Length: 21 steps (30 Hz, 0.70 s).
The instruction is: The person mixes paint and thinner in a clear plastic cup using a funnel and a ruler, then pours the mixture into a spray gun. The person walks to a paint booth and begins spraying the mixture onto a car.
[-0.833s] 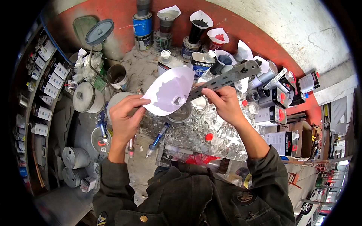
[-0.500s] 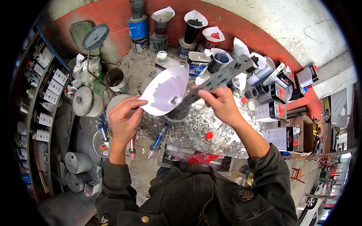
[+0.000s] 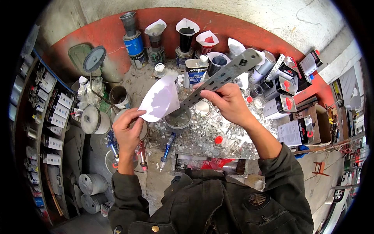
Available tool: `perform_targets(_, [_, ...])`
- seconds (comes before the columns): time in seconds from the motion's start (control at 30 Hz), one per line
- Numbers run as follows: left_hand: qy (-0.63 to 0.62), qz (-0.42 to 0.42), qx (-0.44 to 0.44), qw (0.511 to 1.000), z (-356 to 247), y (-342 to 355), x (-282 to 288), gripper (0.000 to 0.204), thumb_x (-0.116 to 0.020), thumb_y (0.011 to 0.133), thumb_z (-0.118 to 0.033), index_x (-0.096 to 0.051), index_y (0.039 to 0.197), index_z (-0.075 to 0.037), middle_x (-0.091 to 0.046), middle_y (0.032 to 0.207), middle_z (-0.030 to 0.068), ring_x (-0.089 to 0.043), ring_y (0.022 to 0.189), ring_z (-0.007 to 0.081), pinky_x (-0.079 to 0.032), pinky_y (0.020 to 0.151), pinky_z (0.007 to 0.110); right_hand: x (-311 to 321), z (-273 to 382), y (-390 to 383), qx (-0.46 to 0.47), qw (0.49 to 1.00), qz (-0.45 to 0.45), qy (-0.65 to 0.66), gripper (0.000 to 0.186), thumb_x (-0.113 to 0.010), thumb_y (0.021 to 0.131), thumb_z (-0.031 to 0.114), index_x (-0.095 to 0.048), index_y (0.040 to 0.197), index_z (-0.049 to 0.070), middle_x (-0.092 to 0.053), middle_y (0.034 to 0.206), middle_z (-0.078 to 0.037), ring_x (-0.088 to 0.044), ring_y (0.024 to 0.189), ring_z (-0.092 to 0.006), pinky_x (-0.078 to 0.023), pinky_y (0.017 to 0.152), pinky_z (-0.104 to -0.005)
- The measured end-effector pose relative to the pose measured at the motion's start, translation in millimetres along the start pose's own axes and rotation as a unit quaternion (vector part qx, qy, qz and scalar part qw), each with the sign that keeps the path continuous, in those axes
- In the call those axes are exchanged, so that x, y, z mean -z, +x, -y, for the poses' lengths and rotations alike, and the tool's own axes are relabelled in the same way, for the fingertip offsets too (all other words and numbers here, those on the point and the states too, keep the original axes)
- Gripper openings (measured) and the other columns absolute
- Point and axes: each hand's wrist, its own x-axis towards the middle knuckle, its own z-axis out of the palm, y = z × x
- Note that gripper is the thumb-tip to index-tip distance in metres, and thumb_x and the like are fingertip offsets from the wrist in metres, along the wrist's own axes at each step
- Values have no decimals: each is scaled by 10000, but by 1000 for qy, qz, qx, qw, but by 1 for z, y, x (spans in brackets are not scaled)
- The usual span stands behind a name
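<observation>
My left hand [image 3: 128, 128] pinches the lower left edge of a white paper cone [image 3: 157, 97] with a pale grey-lilac patch inside. My right hand [image 3: 228, 103] is wrapped around a long grey metal stick with punched holes [image 3: 243, 62], held on a slant. Its lower end reaches down beside the cone into a clear tub of grey material [image 3: 177, 124], partly hidden by the paper. A small round tin [image 3: 202, 108] sits just right of that tub.
Cans and cups topped with paper cones [image 3: 186, 31] line the red wall, with metal jugs [image 3: 280, 107] at right. Spray guns [image 3: 166, 150] hang at the bench's front. Shelves of containers [image 3: 54, 121] run down the left; a chair [image 3: 318, 168] and car stand at far right.
The paper cone has tipped and turned, showing a narrower opening. My left hand has moved slightly left and down, and the stick's top has shifted up and left in view.
</observation>
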Motion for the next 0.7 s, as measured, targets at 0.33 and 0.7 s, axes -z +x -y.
perform_targets(0.33, [-20,-14,3,1000,-1,-5,1,190,-621,774,95,-693,936,28,-666,961,112,-634,848,147,-505,729,236,12,-9,-13,71,993,-72,-63,179,-679,854,193,-708,986,75,-677,808,-109,-635,694,-236,-477,625,-313])
perform_targets(0.7, [21,-8,-2,1000,-8,-11,6,197,-599,796,89,-684,962,27,-657,998,120,-612,946,188,-474,839,290,5,-30,-33,52,981,-189,-10,234,-678,849,260,-680,810,30,-619,684,-151,-586,591,-299,-432,542,-360])
